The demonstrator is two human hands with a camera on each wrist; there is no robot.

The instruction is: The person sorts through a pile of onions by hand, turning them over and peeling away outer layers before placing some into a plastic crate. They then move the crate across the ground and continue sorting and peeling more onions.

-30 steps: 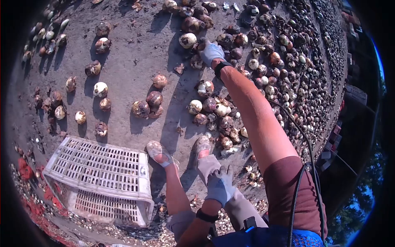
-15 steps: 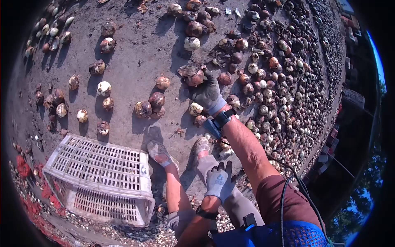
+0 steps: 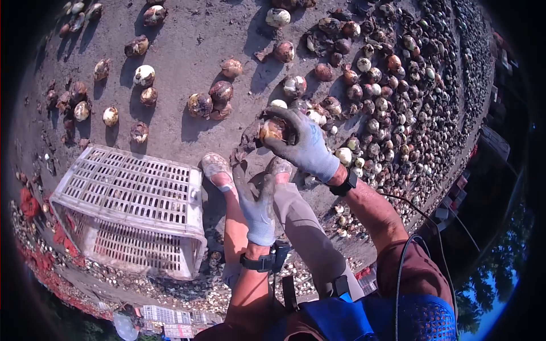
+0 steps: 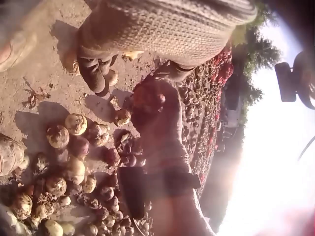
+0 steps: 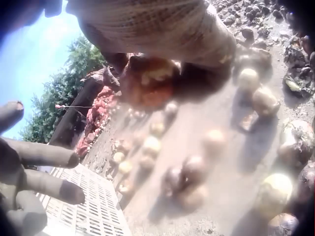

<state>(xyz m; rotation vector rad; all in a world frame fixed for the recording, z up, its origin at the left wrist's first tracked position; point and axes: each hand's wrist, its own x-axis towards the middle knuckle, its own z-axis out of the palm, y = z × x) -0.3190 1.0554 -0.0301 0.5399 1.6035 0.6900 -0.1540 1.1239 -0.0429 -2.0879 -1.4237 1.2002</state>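
Note:
In the head view my gloved right hand grips an onion with ragged brown skin, thumb and fingers curled round it. The right wrist view shows this onion close up, orange-brown and blurred, below the glove. My gloved left hand is held low in front of the legs, its fingers spread and nothing in them. In the right wrist view the left hand appears at the left, fingers extended towards the onion but apart from it. Loose dark skins hang beside the held onion.
A white slatted plastic crate lies on its side at the left. Loose onions are scattered on the ground ahead, with a dense spread of onions at the right. A black cable runs along the right arm.
My right hand first reaches out among the onions, then draws back towards the body with an onion. The left hand rises from beside the leg towards it, fingers spreading.

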